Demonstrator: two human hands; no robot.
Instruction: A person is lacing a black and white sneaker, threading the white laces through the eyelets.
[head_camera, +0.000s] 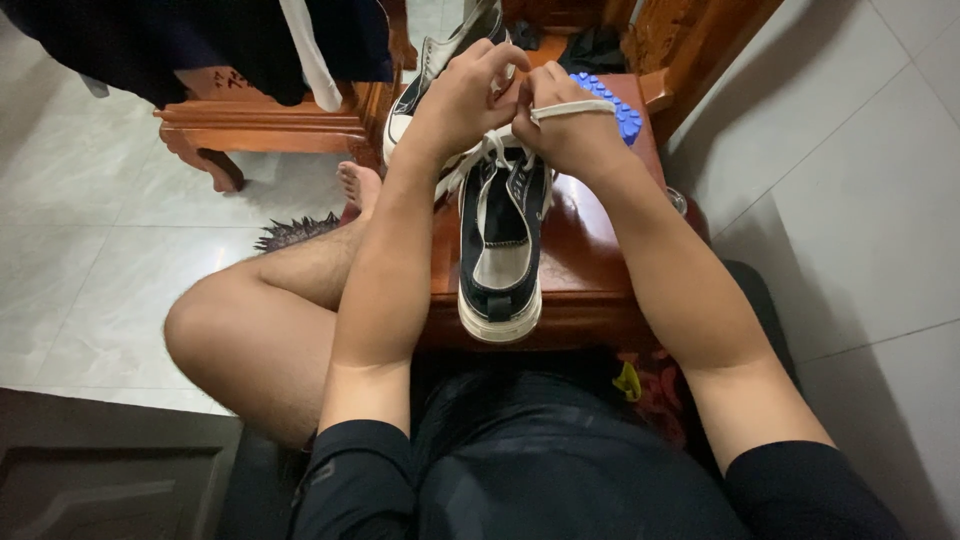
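- Fingers of the left hand (462, 98) are curled shut at the top of the lacing, pinching the white lace (572, 108) where the two hands meet; exactly which strand they grip is hidden behind the knuckles.
- Fingers of the right hand (566, 128) are closed too, with a flat loop of lace drawn taut across the back of that hand.
- Judging by this, the step in hand is lacing or knotting the near shoe; the next move likely calls for steady tension on both strands, so the loop does not slacken.
- Black sneaker (499, 240) lies on the bench (590, 265) between the forearms, heel toward the person, toe under the hands; soft canvas upper, pale lining, thick white rubber sole.
- Second sneaker (437, 62) of the same kind lies just beyond the left hand, tilted.
- Blue studded plastic piece (622, 112) peeks out behind the right hand.
- Bench is glossy reddish wood with carved edges; the floor (860, 190) around it is pale, smooth tile.
- Dark clothes (200, 45) hang over a wooden frame at upper left.
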